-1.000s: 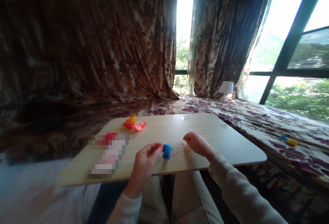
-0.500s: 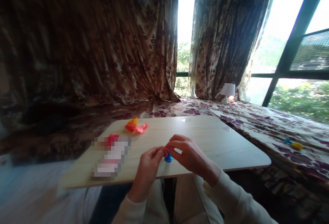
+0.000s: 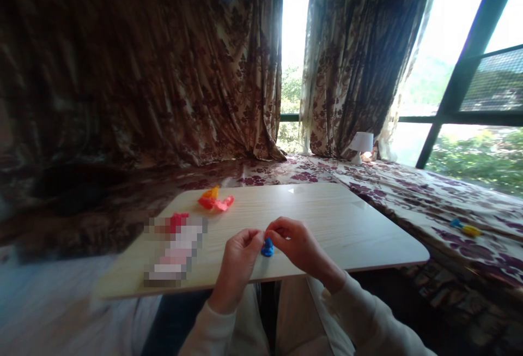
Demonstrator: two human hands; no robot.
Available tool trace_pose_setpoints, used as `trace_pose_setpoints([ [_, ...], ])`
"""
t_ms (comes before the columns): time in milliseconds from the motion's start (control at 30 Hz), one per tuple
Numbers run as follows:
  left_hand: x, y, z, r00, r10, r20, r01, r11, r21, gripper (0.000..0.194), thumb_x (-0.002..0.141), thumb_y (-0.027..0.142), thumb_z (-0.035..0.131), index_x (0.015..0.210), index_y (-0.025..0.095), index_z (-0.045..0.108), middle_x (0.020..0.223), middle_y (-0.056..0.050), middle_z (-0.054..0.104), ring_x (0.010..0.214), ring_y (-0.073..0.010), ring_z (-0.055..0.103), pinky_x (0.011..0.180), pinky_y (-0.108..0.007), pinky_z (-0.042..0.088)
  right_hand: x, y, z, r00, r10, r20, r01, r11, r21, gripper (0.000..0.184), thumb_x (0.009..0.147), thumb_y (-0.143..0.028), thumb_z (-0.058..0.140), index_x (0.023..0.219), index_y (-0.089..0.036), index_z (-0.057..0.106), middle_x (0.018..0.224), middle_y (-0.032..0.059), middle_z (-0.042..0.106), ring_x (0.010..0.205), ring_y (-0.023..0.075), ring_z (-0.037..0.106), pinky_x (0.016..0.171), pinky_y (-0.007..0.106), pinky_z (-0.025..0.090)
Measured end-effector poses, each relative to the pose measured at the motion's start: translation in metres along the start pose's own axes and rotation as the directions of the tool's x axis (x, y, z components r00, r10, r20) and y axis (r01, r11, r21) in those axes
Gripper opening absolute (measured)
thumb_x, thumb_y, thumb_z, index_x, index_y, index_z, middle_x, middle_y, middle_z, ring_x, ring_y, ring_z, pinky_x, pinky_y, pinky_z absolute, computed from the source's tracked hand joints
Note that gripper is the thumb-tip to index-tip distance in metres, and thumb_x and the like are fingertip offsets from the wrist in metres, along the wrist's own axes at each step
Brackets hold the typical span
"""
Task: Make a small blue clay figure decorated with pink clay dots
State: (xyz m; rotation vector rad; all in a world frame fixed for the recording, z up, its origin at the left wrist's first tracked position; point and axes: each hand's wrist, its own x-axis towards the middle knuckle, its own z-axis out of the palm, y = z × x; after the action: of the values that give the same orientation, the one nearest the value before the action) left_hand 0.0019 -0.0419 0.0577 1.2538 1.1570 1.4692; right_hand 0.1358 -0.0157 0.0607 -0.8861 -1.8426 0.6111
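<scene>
Over the near part of the pale wooden table (image 3: 327,225), my left hand (image 3: 242,249) and my right hand (image 3: 292,239) meet fingertip to fingertip. Each is closed in a pinch, and whatever lies between the fingertips is too small or hidden to make out. Just below the fingertips a small, lumpy blue piece (image 3: 267,248) stands on the tabletop, its top partly covered by my fingers.
Crumpled red (image 3: 223,204) and orange (image 3: 214,192) pieces lie at the table's back left. A pinkish-red piece (image 3: 180,218) lies by a blurred-out oblong (image 3: 180,249) at left. On the floral bedding rest blue (image 3: 456,223) and yellow (image 3: 471,230) pieces, and a white lamp (image 3: 363,142).
My right hand's fingers have curled in more, and its wrist has shifted slightly left. A small orange-red bit seen between the fingertips earlier is now hidden. The blue piece stays in place.
</scene>
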Motion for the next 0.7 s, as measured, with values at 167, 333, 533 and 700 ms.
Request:
trace_pose_setpoints([
  [167,0.003,-0.009,-0.006,0.997,0.024,-0.067,-0.020,0.998,0.067,0.023,0.064,0.037,0.063,0.062,0.014,0.063,0.058,0.001,0.060,0.060,-0.0124,0.052,0.062,-0.023,0.042,0.003,0.008,-0.004,0.995,-0.056,-0.084,0.047,0.993,-0.105,0.010,0.075,-0.013,0.055,0.069,-0.015,0.063,0.066,0.0000,0.062,0.059,0.0099,0.056,0.057,0.020,0.042],
  [333,0.007,-0.015,-0.016,0.980,0.014,-0.200,-0.004,0.999,0.050,0.029,0.061,0.042,0.067,0.066,0.014,0.066,0.060,0.000,0.061,0.064,-0.0138,0.055,0.065,-0.024,0.044,0.017,0.034,-0.027,0.998,0.005,0.065,0.019,0.934,-0.356,0.017,0.081,-0.016,0.051,0.077,-0.016,0.068,0.076,0.0030,0.066,0.068,0.0118,0.060,0.063,0.020,0.042],
  [533,0.004,-0.013,-0.016,0.982,-0.001,-0.188,-0.001,1.000,-0.013,0.027,0.058,0.040,0.070,0.067,0.015,0.067,0.061,0.000,0.063,0.067,-0.0138,0.057,0.069,-0.024,0.045,0.034,0.067,-0.037,0.948,0.238,0.211,-0.009,0.682,-0.731,0.027,0.081,-0.014,0.045,0.079,-0.019,0.072,0.086,0.0050,0.069,0.077,0.0159,0.062,0.064,0.022,0.040],
  [700,0.003,-0.015,-0.015,0.985,-0.030,-0.168,0.018,0.997,-0.074,0.027,0.055,0.035,0.073,0.072,0.015,0.066,0.065,0.000,0.067,0.068,-0.0130,0.059,0.070,-0.023,0.046,0.040,0.071,-0.032,0.933,0.292,0.210,-0.022,0.629,-0.777,0.025,0.078,-0.012,0.048,0.080,-0.018,0.071,0.089,0.0075,0.069,0.081,0.0186,0.063,0.064,0.024,0.040],
])
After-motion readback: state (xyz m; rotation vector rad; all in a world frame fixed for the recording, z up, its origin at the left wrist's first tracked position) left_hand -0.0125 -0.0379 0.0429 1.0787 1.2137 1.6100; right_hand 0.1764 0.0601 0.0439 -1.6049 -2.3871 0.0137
